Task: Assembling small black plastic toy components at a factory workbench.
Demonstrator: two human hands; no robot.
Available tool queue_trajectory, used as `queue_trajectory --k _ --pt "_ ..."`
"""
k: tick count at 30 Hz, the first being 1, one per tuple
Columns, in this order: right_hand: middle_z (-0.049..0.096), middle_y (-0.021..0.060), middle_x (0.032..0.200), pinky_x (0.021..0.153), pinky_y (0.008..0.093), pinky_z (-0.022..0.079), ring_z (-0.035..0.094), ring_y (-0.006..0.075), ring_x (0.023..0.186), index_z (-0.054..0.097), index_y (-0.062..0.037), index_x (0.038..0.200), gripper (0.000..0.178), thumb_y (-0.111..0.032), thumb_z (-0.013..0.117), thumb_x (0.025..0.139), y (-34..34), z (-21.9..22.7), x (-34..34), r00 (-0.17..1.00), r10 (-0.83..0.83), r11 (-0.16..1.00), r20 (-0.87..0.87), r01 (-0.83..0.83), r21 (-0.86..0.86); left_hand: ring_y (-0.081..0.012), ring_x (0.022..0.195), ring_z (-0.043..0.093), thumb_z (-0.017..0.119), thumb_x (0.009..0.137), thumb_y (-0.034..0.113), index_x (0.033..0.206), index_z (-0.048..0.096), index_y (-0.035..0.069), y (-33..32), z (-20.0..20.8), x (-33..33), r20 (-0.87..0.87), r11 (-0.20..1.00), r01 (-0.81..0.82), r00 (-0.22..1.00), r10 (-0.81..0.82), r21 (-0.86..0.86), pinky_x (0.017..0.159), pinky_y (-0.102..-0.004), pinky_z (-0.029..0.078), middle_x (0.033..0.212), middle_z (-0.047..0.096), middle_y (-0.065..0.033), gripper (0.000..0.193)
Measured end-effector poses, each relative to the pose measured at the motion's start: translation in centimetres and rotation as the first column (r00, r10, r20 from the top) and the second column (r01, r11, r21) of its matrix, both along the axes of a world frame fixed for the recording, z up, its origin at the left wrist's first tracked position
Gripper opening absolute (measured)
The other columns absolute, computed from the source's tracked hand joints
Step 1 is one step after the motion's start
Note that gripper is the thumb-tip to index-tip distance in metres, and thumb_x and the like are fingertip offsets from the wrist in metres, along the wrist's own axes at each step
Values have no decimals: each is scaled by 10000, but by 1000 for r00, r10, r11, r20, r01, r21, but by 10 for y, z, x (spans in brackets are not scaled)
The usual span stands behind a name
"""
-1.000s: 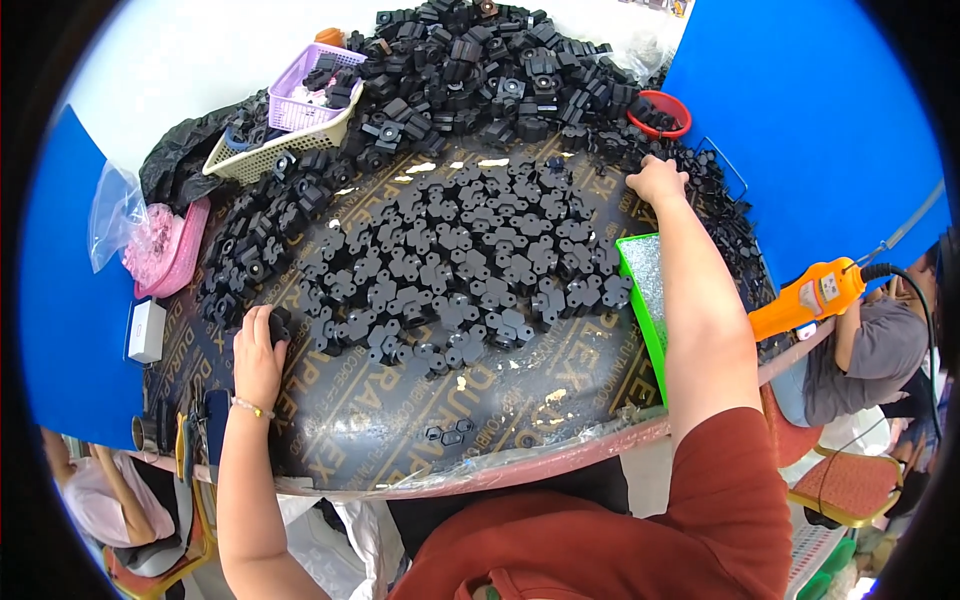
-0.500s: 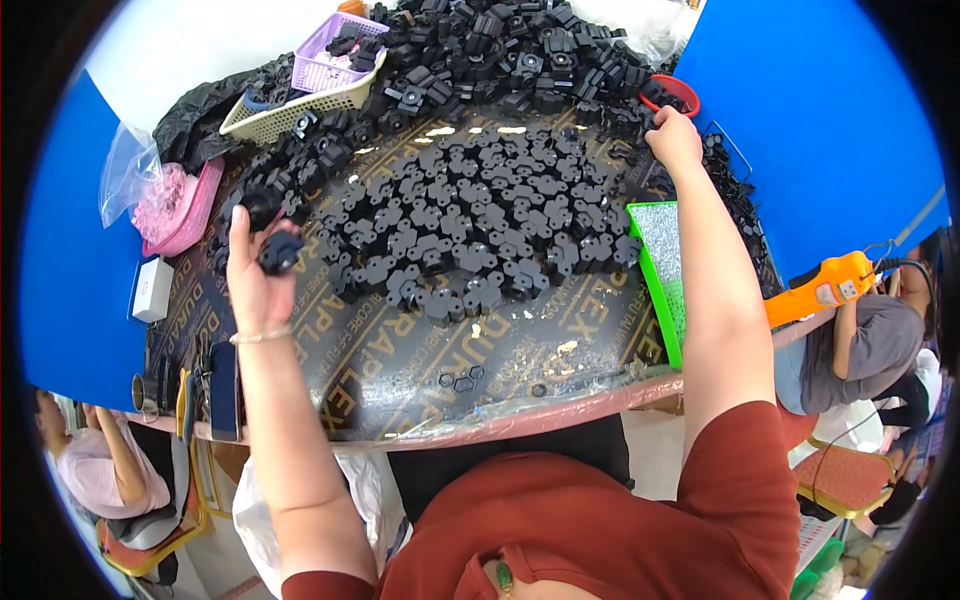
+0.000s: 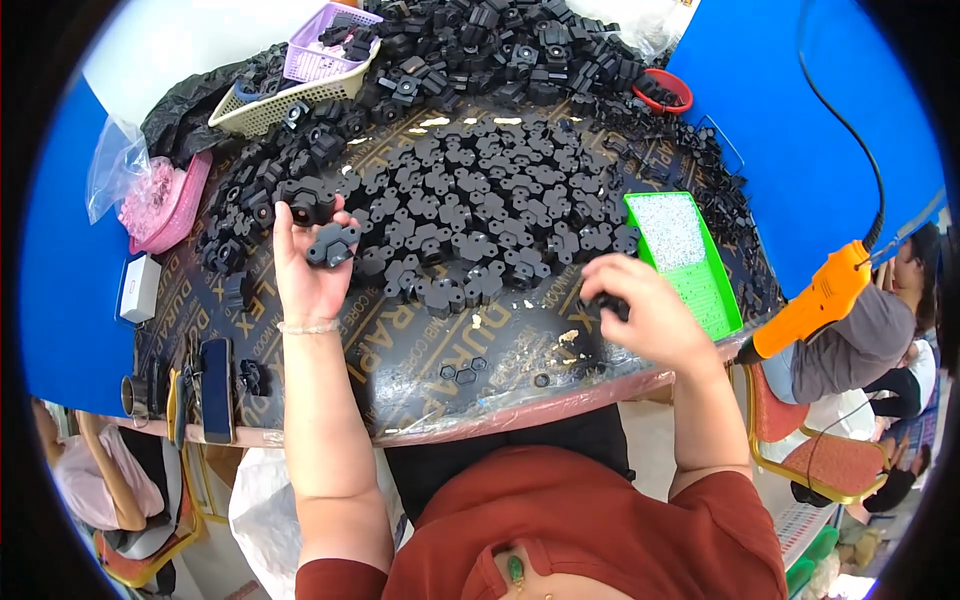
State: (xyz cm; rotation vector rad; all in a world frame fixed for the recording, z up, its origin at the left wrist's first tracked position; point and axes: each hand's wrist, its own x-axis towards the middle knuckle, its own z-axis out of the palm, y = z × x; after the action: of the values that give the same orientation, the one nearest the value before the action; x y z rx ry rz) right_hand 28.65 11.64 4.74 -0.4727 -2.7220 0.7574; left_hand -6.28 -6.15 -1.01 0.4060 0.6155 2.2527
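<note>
On left hand (image 3: pixel 315 285), palm turned up with fingers curled, two black plastic housings (image 3: pixel 332 246) are held. Behind, big heap of loose black housings (image 3: pixel 520 52) is seemingly left to be handled. In middle, many flat-faced lobed housings (image 3: pixel 485 207) are laid closely, probably done portion. By right hand (image 3: pixel 650 305), small black pieces (image 3: pixel 608 303) are pinched, count cannot be told.
</note>
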Motion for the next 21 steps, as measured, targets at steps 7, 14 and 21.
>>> queue_trajectory --k 7,14,21 --pt "524 80 1451 1086 425 400 463 351 1287 639 -120 1261 472 -51 703 799 8 -23 12 988 63 996 140 -55 -64 -237 934 649 543 1007 462 1206 599 19 9 0 18 17 991 126 992 -126 -37 843 -391 546 1081 661 -142 489" --pt "668 62 1269 1022 361 467 586 250 1187 681 -81 1183 359 44 643 849 15 -19 -2 1000 -1 989 -14 -1 -146 -230 939 663 447 1039 474 1257 572 22 13 2 33 -75 969 236 968 -241 -71 836 -367 542 1182 658 -167 517" --pt "652 87 1089 846 289 507 646 204 1031 641 -17 1075 277 58 629 808 3 13 -50 954 -70 970 -293 -4 -243 -290 1000 694 517 1024 407 1371 523 64 18 2 47 -131 946 275 945 -299 -172 825 -369 557 1173 668 -114 488"
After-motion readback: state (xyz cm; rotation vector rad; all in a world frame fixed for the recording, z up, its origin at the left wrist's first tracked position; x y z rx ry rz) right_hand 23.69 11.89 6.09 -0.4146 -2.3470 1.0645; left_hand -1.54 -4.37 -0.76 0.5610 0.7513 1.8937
